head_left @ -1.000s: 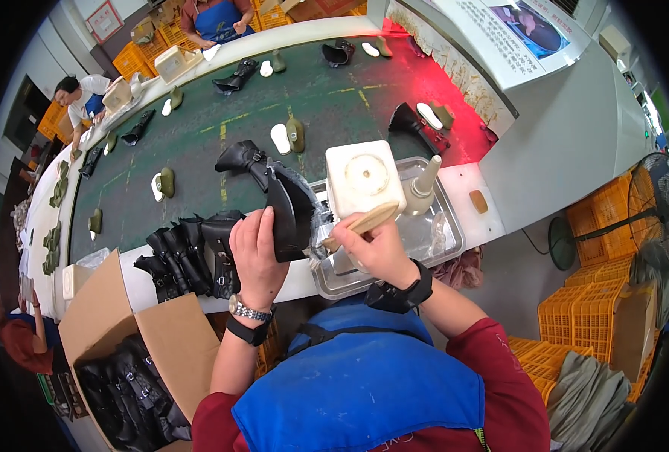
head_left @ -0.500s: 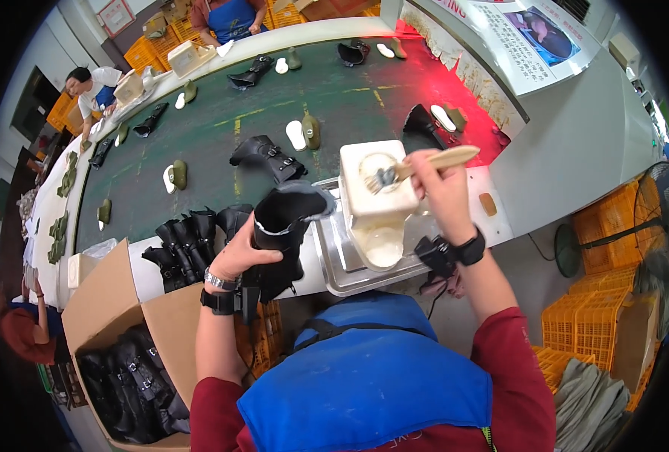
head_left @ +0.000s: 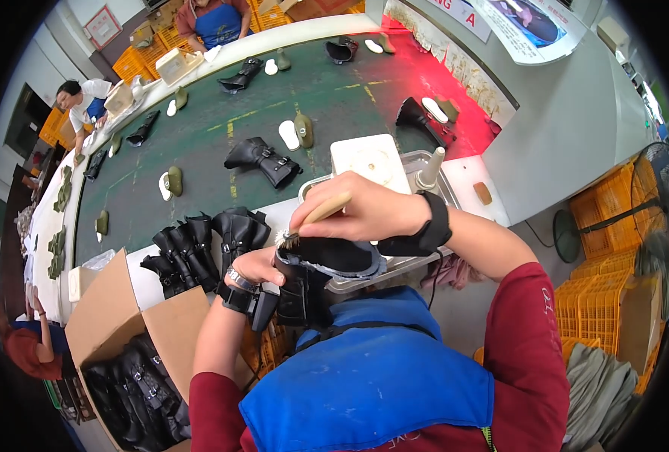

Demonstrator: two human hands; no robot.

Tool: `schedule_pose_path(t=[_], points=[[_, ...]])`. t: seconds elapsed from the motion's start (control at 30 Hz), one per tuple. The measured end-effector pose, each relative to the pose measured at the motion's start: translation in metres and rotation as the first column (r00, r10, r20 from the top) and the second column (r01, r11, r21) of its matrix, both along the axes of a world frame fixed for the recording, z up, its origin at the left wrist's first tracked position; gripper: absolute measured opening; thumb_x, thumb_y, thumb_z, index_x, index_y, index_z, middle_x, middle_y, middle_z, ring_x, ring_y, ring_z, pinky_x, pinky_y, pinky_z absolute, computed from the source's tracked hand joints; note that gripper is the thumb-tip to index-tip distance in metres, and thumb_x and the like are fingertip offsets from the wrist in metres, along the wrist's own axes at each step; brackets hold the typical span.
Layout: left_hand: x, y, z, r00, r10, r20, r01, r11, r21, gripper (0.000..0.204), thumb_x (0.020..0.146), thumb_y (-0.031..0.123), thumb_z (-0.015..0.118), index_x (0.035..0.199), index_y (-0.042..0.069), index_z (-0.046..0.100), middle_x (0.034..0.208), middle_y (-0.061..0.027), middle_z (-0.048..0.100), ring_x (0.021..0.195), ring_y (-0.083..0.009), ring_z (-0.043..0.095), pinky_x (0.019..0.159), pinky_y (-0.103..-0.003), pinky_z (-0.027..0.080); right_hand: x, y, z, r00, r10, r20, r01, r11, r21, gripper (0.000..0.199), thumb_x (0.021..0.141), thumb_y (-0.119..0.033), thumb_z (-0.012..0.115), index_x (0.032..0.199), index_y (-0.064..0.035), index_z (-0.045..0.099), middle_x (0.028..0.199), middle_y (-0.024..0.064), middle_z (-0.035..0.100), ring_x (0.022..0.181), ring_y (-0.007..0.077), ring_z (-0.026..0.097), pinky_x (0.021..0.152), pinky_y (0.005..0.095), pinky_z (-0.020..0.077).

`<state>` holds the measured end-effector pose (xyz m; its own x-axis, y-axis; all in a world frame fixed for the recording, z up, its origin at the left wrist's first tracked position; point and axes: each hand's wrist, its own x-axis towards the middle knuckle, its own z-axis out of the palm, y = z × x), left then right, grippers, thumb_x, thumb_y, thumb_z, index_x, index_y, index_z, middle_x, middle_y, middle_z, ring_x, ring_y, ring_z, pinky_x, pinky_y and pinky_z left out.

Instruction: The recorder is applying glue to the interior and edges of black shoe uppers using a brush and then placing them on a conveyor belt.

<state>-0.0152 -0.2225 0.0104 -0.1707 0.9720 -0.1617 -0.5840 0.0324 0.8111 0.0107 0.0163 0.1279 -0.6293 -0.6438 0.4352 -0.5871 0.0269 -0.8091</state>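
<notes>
My left hand (head_left: 255,266) grips a black boot upper (head_left: 327,264) close to my chest, its open underside turned up. My right hand (head_left: 364,211) holds a wooden-handled brush (head_left: 315,217) with its bristles touching the boot's left rim. Just beyond my hands a white square tub (head_left: 370,158) sits in a metal tray (head_left: 425,162) on the white bench.
A row of black boots (head_left: 199,245) stands on the bench at my left, above an open cardboard box (head_left: 116,331) holding more boots. A green conveyor belt (head_left: 221,135) carries boots, insoles and lasts. Other people work at its far side. Orange crates (head_left: 605,248) stand at the right.
My right hand came down from the white tub with the brush onto the boot. My left hand drew the boot closer and turned its opening up.
</notes>
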Motion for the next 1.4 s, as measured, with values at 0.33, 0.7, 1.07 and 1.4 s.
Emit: schedule_pose_path(t=[0.33,0.7,1.07,1.4], points=[[0.006,-0.003,0.009,0.994,-0.024,-0.109,0.022,1.0,-0.022,0.084,0.058,0.021,0.082,0.127,-0.001,0.039,0.12,-0.0055,0.049,0.108,-0.0136,0.043,0.095,-0.029,0.033,0.009,0.023,0.002,0.973,-0.229,0.018,0.22,0.95,0.224,0.012,0.078,-0.009,0.062,0.083,0.0029,0.063,0.072,0.0103,0.063,0.061,0.0125,0.058,0.056,0.0245,0.0467],[0.002,0.007,0.014,0.987,-0.091,-0.133,0.086,0.995,-0.049,0.079,0.061,0.019,0.08,0.126,0.0,0.039,0.115,-0.0041,0.05,0.105,-0.012,0.044,0.093,-0.028,0.035,0.005,0.005,-0.002,0.982,-0.186,0.039,0.182,0.98,0.086,0.014,0.079,-0.013,0.061,0.08,0.0007,0.063,0.064,0.0109,0.059,0.054,0.0164,0.056,0.052,0.0278,0.045],[0.007,-0.017,0.006,0.87,-0.066,-0.489,-0.019,0.986,-0.166,0.094,0.066,0.021,0.076,0.135,-0.004,0.018,0.135,-0.0128,0.033,0.121,-0.0166,0.032,0.105,-0.031,0.022,0.019,0.04,0.011,0.92,-0.355,0.17,0.235,0.842,0.485,0.018,0.082,-0.013,0.057,0.075,0.0018,0.063,0.052,0.001,0.053,0.049,0.0054,0.045,0.045,0.0244,0.0375],[0.037,-0.021,0.023,0.968,0.202,-0.152,-0.176,0.97,0.167,0.088,0.06,0.021,0.08,0.131,0.002,0.031,0.125,-0.0046,0.043,0.114,-0.0133,0.039,0.1,-0.03,0.028,0.012,0.078,-0.037,0.674,-0.55,0.492,0.678,0.726,-0.116,0.014,0.087,-0.015,0.054,0.084,-0.0016,0.055,0.059,-0.0001,0.048,0.043,0.0038,0.04,0.04,0.0159,0.0312]])
